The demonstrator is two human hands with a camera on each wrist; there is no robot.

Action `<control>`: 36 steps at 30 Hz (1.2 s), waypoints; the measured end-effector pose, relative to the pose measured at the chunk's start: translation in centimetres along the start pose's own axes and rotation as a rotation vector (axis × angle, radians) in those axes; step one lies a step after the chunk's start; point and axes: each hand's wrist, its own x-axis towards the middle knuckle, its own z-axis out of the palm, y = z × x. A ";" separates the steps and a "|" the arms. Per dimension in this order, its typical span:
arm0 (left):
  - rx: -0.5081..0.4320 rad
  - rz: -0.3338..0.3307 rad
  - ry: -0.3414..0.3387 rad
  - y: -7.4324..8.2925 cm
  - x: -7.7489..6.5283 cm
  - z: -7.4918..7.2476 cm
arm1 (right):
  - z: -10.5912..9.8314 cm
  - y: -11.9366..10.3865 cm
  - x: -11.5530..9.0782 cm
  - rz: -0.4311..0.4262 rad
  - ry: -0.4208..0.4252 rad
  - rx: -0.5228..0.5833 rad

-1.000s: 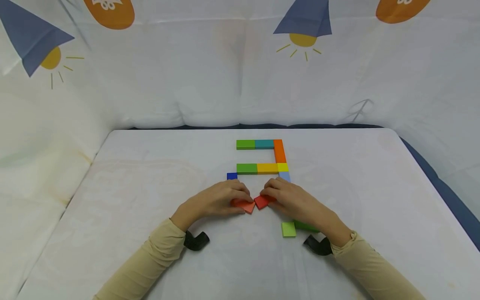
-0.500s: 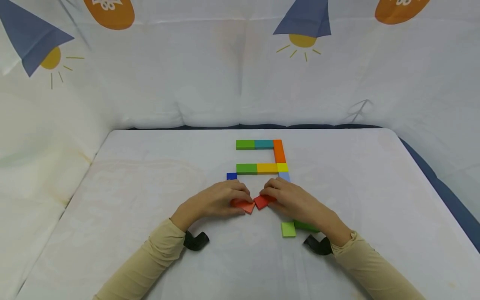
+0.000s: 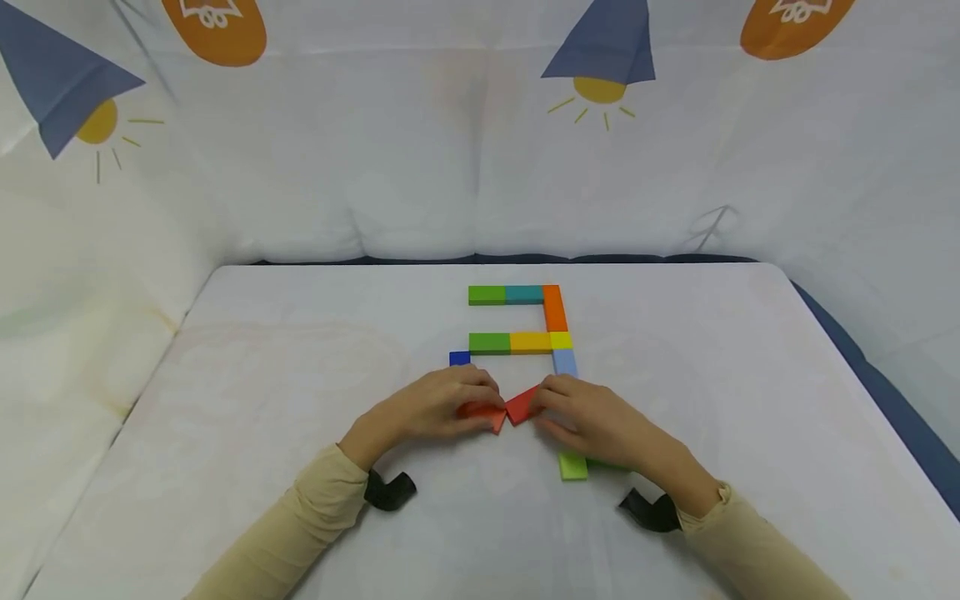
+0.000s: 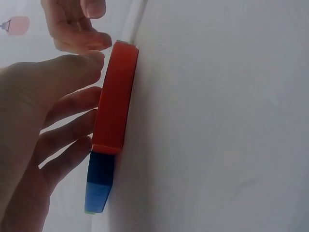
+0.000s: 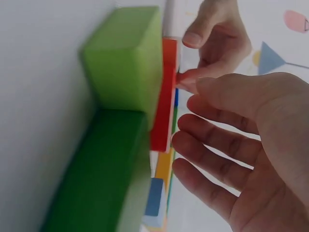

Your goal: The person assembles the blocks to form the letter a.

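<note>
In the head view, my left hand (image 3: 442,404) has its fingers curled over an orange-red block (image 3: 483,412), holding it flat on the table. The left wrist view shows this block (image 4: 116,96) with the thumb and fingers along its top edge. A red block (image 3: 521,407) meets its right end at a corner, so the two form a shallow V. Over the red block's right end is my right hand (image 3: 600,421). In the right wrist view its fingers are relaxed and spread, beside the red block (image 5: 163,108) and holding nothing.
Behind the hands lie joined blocks: green (image 3: 487,295), teal (image 3: 523,294), orange (image 3: 554,308), green (image 3: 489,343), amber (image 3: 530,342), yellow (image 3: 561,340), light blue (image 3: 565,361). A dark blue block (image 3: 460,358) stands left. Lime (image 3: 573,467) and dark green (image 5: 96,169) blocks lie under the right forearm.
My right hand has loosened from the red block and shifted slightly right and nearer, showing more of the block. The left hand stays on the orange-red block. The head view has tilted slightly.
</note>
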 end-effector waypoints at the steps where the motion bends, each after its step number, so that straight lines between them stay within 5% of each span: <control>1: -0.003 0.003 0.001 0.0 0.0 0.1 | 0.1 0.0 -0.2 0.002 -0.001 0.000; 8: -0.003 -0.004 0.038 0.4 0.3 0.5 | 0.4 0.0 -1.9 0.049 -0.035 0.004; 16: 0.016 -0.192 0.121 2.3 1.3 2.0 | 0.2 0.1 -3.8 0.060 -0.093 0.006; 23: 0.077 -0.240 0.180 3.4 2.1 2.7 | -0.2 0.1 -4.4 0.026 -0.148 -0.006; 36: 0.017 -0.299 0.090 3.8 1.9 2.7 | -0.6 0.4 -4.7 -0.058 -0.143 0.002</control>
